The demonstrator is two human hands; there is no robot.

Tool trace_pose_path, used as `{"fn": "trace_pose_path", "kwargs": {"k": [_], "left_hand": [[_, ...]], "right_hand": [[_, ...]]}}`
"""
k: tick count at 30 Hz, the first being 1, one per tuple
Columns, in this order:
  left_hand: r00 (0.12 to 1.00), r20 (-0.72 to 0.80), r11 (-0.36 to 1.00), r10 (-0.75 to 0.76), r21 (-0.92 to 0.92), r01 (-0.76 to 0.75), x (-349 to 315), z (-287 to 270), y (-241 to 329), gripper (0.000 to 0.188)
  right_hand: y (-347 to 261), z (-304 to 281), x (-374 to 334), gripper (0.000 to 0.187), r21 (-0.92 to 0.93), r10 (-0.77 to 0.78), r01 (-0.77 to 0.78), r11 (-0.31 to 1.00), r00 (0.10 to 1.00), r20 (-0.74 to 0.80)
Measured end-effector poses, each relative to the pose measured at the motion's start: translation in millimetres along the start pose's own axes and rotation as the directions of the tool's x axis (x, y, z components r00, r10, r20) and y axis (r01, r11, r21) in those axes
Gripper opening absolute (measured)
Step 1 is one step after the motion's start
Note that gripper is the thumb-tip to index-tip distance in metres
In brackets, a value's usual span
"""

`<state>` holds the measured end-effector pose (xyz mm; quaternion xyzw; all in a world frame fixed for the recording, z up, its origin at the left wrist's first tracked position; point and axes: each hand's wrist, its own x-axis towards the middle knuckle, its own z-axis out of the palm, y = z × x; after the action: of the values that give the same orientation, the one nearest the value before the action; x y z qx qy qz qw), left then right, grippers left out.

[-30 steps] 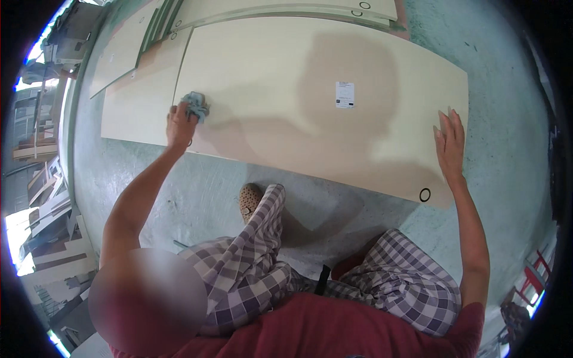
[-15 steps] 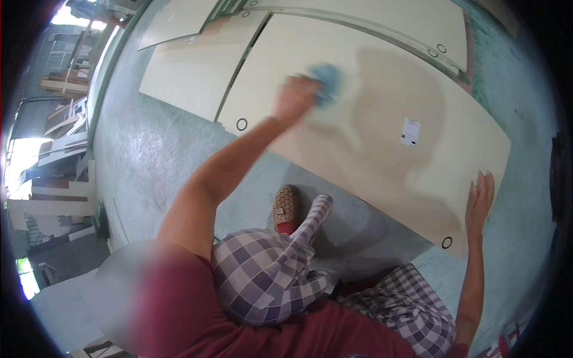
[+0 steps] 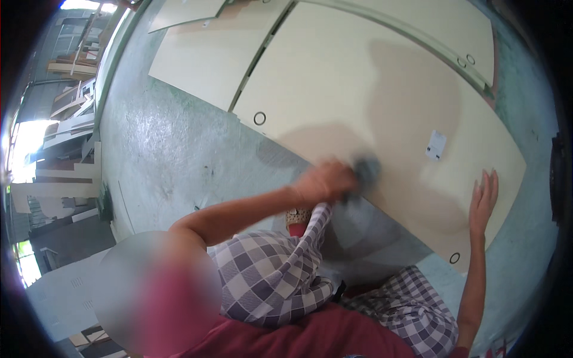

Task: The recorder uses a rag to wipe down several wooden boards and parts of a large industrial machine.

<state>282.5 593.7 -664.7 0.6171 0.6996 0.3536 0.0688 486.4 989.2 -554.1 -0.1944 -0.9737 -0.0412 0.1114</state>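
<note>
A large cream panel lies low in front of me, with a small white label on its right half and dark rings near its corners. At the panel's near edge my left hand is closed on a blue-grey cloth; both are smeared by motion, and I cannot tell whether the cloth touches the panel. My right hand lies with fingers stretched on the panel's right end and holds nothing.
Other cream panels lie to the left and another along the far side, with narrow gaps between. Green-grey floor surrounds them. Stacked board offcuts stand at the far left. My shod foot is close to the near edge.
My left hand has swept the cloth from the panel's left middle toward me and rightward to the near edge. The right hand stays on the panel. The view has shifted slightly.
</note>
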Motion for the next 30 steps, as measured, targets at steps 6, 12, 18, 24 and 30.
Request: {"fn": "trace_pose_path", "kwargs": {"k": [6, 12, 18, 24, 30], "left_hand": [[0.944, -0.202, 0.964, -0.260, -0.005, 0.264, -9, -42, -36, 0.048], [0.752, -0.575, 0.654, -0.322, 0.439, 0.616, -68, -116, -177, 0.033], [0.727, -0.643, 0.724, -0.242, 0.379, 0.576, 27, -154, -205, 0.037], [0.906, -0.419, 0.883, -0.057, 0.403, 0.242, 137, -99, -226, 0.042], [0.686, -0.590, 0.481, -0.426, 0.495, 0.724, 187, -124, -340, 0.035]], "right_hand": [[-25, -12, 12, 0.038, 0.056, 0.013, -0.011, 0.998, 1.000, -0.021], [-15, -12, 16, 0.038, -0.007, 0.028, -0.028, 1.000, 0.998, -0.049], [-12, -11, 16, 0.037, 0.044, 0.070, -0.069, 0.997, 0.997, -0.025], [-9, -4, 31, 0.036, -0.036, 0.071, -0.071, 0.997, 0.998, -0.004], [10, 3, 38, 0.036, -0.010, 0.036, -0.036, 0.999, 0.999, -0.041]]}}
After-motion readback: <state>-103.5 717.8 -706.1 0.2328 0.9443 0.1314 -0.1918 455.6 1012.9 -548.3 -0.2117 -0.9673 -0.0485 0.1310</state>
